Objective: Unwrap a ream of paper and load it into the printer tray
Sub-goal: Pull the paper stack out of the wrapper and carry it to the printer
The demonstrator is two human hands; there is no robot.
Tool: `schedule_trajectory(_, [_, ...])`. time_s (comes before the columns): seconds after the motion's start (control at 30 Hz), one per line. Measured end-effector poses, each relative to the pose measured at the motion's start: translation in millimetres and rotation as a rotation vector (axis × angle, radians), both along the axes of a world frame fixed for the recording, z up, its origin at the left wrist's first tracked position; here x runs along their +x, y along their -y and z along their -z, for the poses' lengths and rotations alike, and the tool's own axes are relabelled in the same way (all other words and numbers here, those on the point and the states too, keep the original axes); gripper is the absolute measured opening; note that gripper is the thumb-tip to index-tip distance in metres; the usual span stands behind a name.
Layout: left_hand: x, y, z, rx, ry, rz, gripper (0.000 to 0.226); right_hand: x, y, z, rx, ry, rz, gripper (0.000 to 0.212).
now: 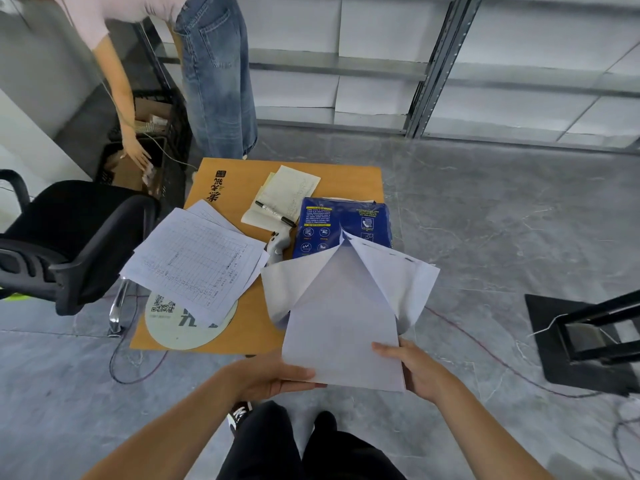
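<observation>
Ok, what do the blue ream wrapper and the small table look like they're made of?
Blue wrapper: seemingly coated paper, printed outside, plain white inside where its flaps fold open with sharp creases. Table: likely wood or laminate board, smooth orange-brown top with printed characters.

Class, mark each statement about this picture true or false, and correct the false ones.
1. Both hands hold the paper stack. True.
2. The blue wrapper lies on the floor. False: it lies on the table.
3. A pen rests on the notebook. True.
4. The chair is red. False: it is black.
5. The printer tray is open beside the table. False: no printer is visible.
</observation>
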State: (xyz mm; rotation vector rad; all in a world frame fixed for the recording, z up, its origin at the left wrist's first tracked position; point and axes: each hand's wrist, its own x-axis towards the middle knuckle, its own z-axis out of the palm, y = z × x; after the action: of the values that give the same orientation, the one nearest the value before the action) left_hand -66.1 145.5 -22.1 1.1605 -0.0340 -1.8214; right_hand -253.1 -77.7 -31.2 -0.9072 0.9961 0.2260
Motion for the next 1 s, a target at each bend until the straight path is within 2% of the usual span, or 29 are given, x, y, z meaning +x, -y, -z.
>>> schedule_trajectory(0.13, [-8,-10,2,-0.117,0.098,0.126,0.065,15,1,-3,-0.011,0.004,0.078,0.041])
schedule_trajectory(0.23, [-10,-7,-1,-0.120,0.281,0.011,0.056,26,-1,-5,-0.074,-0.007,0.131,0.038])
schedule_trajectory(0.3, [-5,-4,-2,-0.100,0.340,-0.075,0.051,31,-4,-5,-0.084,-0.001,0.152,0.039])
schedule_trajectory(0.43, [16,-6,-2,-0.132,0.142,-0.107,0.055,32,-3,-6,-0.123,0.022,0.166,0.042])
schedule_trajectory(0.5, [24,-7,-4,-0.115,-0.020,-0.234,0.061,29,0,-8,-0.103,0.030,0.142,0.040])
schedule_trajectory(0.53, [27,-5,-4,-0.099,-0.032,-0.289,0.059,26,1,-9,-0.082,0.032,0.112,0.040])
schedule_trajectory(0.6, [30,8,-5,-0.051,0.080,-0.322,0.050,20,3,-10,-0.022,0.036,0.034,0.044])
schedule_trajectory(0.7, [23,31,-5,0.029,0.206,-0.364,0.056,9,8,-16,0.055,0.026,-0.128,0.057])
schedule_trajectory(0.77, [17,39,-1,0.092,0.322,-0.376,0.049,7,16,-19,0.058,0.013,-0.190,0.057])
schedule_trajectory(0.83, [12,42,5,0.126,0.354,-0.312,0.046,10,20,-22,0.057,-0.002,-0.134,0.049])
schedule_trajectory(0.9, [8,43,7,0.124,0.374,-0.272,0.047,22,19,-20,0.055,-0.018,0.012,0.041])
schedule_trajectory(1.0, [7,44,2,0.124,0.430,-0.281,0.044,36,9,-10,-0.131,-0.091,0.148,0.049])
